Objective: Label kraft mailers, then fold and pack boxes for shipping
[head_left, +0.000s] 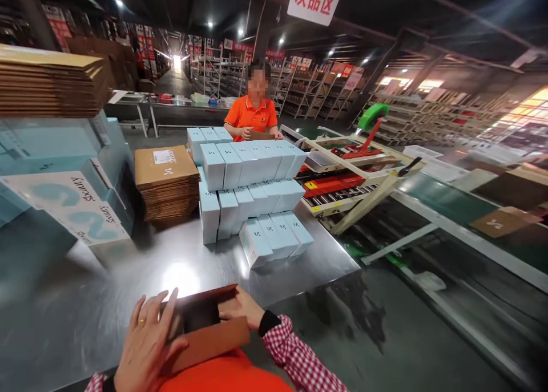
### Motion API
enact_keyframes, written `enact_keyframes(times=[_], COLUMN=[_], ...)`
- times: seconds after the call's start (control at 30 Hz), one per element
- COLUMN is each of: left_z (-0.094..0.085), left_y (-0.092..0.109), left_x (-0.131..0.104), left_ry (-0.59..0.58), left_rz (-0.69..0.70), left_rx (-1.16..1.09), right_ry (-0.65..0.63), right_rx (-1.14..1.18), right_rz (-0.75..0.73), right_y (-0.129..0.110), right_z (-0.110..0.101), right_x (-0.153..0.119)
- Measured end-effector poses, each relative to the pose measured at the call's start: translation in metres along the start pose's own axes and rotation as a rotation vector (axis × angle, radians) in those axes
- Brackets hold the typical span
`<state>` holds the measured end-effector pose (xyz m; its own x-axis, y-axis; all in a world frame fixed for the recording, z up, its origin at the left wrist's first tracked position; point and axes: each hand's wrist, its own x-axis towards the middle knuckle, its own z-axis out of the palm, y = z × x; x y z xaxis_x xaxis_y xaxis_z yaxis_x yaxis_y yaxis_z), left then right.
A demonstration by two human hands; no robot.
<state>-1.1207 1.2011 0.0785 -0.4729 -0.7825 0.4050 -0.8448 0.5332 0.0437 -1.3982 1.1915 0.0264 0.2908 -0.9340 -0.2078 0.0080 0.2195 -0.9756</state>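
Close to my body, at the front edge of the metal table, is an open brown cardboard box (214, 342) with its flaps raised and a dark inside. My left hand (148, 338) holds its left end, the thumb over the near side and the fingers at the far side. At the right end my right hand (240, 309) grips the box, with part of the fingers hidden inside it. Beyond the box, several light-blue boxes (276, 235) stand stacked in tiers. A pile of flat brown cartons (169, 192) lies left of them.
More blue boxes (47, 138) and a cardboard stack (47, 84) fill the table's left side. Across the metal table (171, 261) stands a person in an orange shirt (252, 115), holding something brown. Roller conveyors (342, 193) and a green belt (445, 209) run on the right.
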Motion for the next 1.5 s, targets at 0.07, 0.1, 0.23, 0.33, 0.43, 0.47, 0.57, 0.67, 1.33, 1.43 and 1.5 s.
enact_keyframes(times=[0.07, 0.1, 0.23, 0.33, 0.43, 0.47, 0.57, 0.67, 1.33, 1.43, 1.5], left_z=[0.01, 0.015, 0.032, 0.031, 0.024, 0.023, 0.034, 0.052, 0.05, 0.055, 0.059], left_y=[-0.007, -0.009, -0.018, -0.026, -0.031, -0.03, -0.023, -0.016, 0.091, 0.108, 0.123], left_x=[-0.004, -0.006, -0.019, -0.026, -0.032, -0.033, -0.032, -0.021, -0.005, -0.028, -0.041], left_ry=[0.033, 0.031, 0.103, 0.113, -0.038, -0.094, -0.152, -0.065, 0.273, 0.444, 0.519], left_rz=[0.071, 0.127, 0.371, 0.529, 0.556, 0.517, 0.39, 0.276, -1.156, -1.306, -1.382], left_rx=[-0.011, -0.037, -0.056, 0.024, 0.023, -0.006, -0.152, -0.341, -0.814, -0.559, -0.442], right_ry=[-0.033, -0.044, -0.002, 0.06, 0.165, 0.185, 0.191, 0.126, 0.01, 0.07, -0.077], right_rx=[0.012, 0.003, 0.162, 0.134, -0.092, -0.107, -0.033, 0.088, 0.02, 0.021, 0.078], right_rz=[0.017, 0.039, 0.063, -0.027, -0.081, -0.084, -0.079, -0.032, 0.009, 0.099, 0.156], right_y=[-0.004, -0.007, -0.012, -0.007, -0.001, 0.0, 0.0, -0.003, -0.026, -0.026, -0.023], right_z=[-0.003, -0.005, -0.019, -0.017, -0.004, -0.001, -0.004, -0.027, -0.134, -0.112, -0.097], right_x=[0.001, -0.001, -0.016, -0.023, -0.016, -0.01, 0.012, 0.038, 0.042, 0.044, 0.036])
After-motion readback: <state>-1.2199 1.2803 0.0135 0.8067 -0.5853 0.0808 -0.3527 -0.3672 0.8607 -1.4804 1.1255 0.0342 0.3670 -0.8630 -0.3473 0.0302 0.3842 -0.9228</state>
